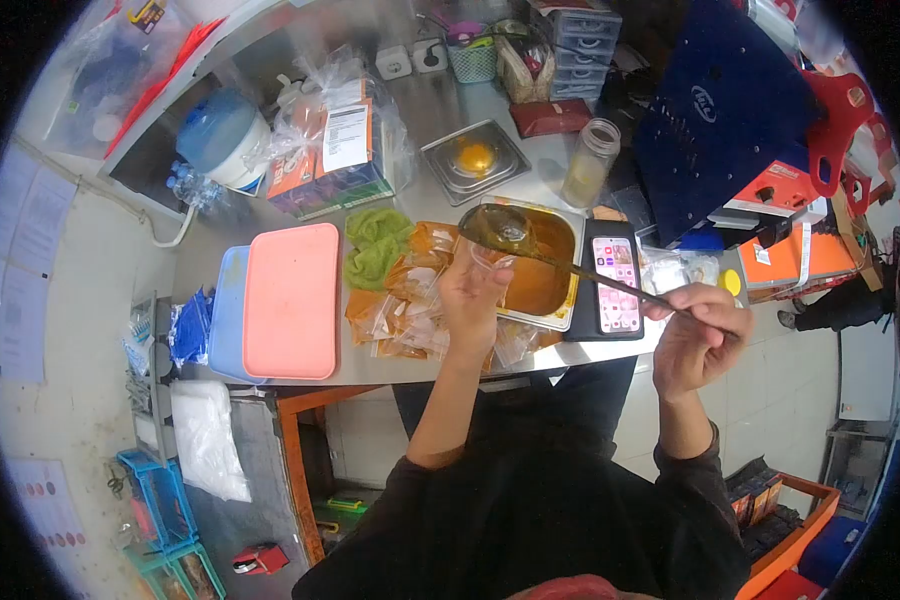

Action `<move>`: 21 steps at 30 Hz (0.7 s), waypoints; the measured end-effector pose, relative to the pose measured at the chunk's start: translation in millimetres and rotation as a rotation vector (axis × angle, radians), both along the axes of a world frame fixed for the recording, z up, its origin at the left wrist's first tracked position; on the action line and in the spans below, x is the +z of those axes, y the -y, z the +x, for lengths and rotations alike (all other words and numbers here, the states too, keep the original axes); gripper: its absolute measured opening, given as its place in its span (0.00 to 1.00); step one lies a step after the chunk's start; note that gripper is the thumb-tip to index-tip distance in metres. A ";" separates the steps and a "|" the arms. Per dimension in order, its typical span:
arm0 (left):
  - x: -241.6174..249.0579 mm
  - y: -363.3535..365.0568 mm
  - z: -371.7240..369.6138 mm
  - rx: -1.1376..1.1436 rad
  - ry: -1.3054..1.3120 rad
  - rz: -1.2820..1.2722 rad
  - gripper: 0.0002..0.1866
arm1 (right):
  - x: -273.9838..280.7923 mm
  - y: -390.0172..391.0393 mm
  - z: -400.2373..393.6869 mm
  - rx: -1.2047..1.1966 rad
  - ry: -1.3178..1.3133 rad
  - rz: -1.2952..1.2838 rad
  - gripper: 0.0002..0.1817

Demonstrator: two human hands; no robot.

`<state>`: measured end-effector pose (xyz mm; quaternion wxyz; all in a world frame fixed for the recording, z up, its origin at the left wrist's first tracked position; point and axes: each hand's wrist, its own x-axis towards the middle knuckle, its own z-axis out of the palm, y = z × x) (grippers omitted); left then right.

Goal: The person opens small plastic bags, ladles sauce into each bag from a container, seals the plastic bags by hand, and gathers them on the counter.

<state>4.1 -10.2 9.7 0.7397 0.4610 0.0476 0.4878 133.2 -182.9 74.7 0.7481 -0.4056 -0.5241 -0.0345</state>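
My right hand (703, 335) is closed round the long dark handle of a ladle (595, 277). The ladle's bowl is over the left part of a metal tray of orange-brown sauce (540, 285). At the bowl, my left hand (475, 290) pinches a small clear plastic bag (487, 250), its contents hard to make out. Several filled bags of orange sauce (410, 315) lie left of the tray, below a green cloth (376, 245). A phone (616, 285) with a lit screen lies on a black case, right of the tray.
Pink (292, 300) and blue (228, 310) boards lie at the left. Behind stand a metal lid (475, 163) with an orange smear, a glass jar (591, 165), a cardboard box (335, 160) and a drawer unit (583, 55). A large dark blue panel (720, 120) rises at the right.
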 end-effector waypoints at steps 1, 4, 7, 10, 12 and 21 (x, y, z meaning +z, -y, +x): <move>-1.7 -0.9 0.0 0.024 -0.036 0.024 0.31 | 0.5 1.2 -0.6 0.028 0.058 -0.007 0.15; 1.9 1.4 0.7 0.054 -0.071 0.040 0.34 | -5.7 -0.6 -0.1 0.025 0.025 0.016 0.14; -3.6 1.2 -3.0 0.043 -0.072 0.023 0.32 | -13.5 -8.0 0.0 -0.003 -0.166 0.026 0.14; -3.4 3.2 -3.6 0.022 -0.056 0.015 0.29 | -23.8 -14.0 -1.7 0.048 -0.545 0.001 0.14; -3.4 1.6 -2.9 0.019 -0.039 0.014 0.29 | -23.0 -15.3 -6.0 0.136 -0.931 -0.066 0.13; 8.0 -7.5 -10.9 0.022 0.057 -0.228 0.45 | -88.1 -23.2 12.5 -0.152 -0.847 -0.275 0.12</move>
